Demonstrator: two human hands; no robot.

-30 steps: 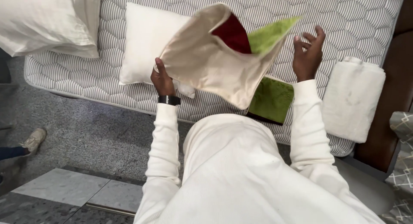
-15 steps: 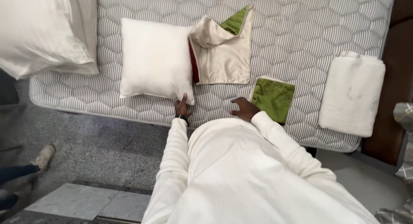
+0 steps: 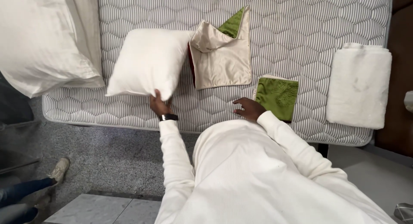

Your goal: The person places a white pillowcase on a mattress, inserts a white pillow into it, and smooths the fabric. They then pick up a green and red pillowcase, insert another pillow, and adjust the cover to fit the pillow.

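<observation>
Head view: my left hand [image 3: 158,104] grips the near corner of the plump white square cushion [image 3: 148,62] on the quilted mattress [image 3: 301,21]. My right hand [image 3: 249,108] rests loosely open, holding nothing, beside one folded green cover [image 3: 278,97]; one beige satin cover [image 3: 220,56] lies just right of the cushion.

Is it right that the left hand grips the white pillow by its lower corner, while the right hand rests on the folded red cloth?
Not quite. In the head view the left hand does grip the white pillow by its lower corner, but the right hand rests on the mattress beside a folded green cloth, not on a red one.
</observation>
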